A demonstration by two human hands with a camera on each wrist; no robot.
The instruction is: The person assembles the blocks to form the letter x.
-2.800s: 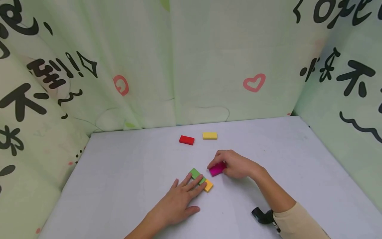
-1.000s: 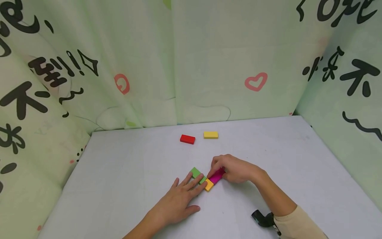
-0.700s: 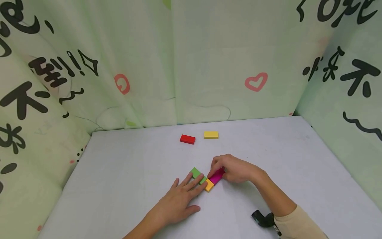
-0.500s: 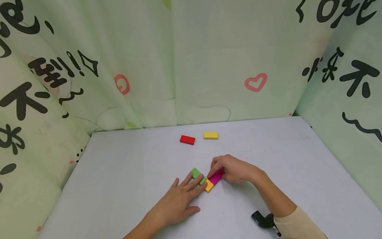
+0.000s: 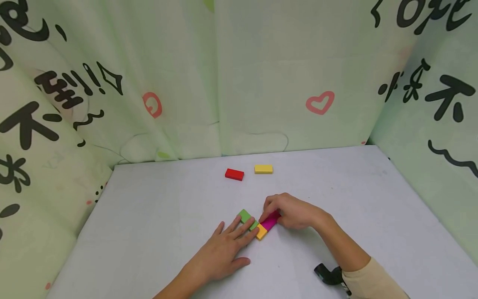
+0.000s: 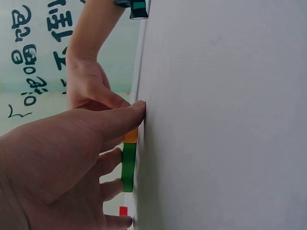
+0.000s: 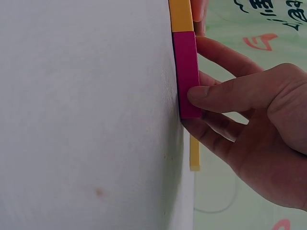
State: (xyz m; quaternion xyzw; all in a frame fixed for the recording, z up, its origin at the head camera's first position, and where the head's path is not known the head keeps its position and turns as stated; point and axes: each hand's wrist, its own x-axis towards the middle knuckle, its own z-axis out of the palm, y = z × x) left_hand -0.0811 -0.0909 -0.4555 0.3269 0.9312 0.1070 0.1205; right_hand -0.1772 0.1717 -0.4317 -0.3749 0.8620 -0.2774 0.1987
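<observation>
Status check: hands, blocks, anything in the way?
Left hand flat, fingers pressing green block and orange block. Right hand pinches magenta block, butted against orange. Red block and yellow block lie apart, not in the way.

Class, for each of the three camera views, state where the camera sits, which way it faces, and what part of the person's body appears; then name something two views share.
Head: worn high, looking forward and down at the white table; both forearms, the left hand and the right hand show.
Left wrist: sits behind the left hand, looking along its fingers at the flat green block; the other hand shows beyond.
Right wrist: sits behind the right hand, looking at the flat magenta block it pinches.
Shared: the small orange block appears in both wrist views.
</observation>
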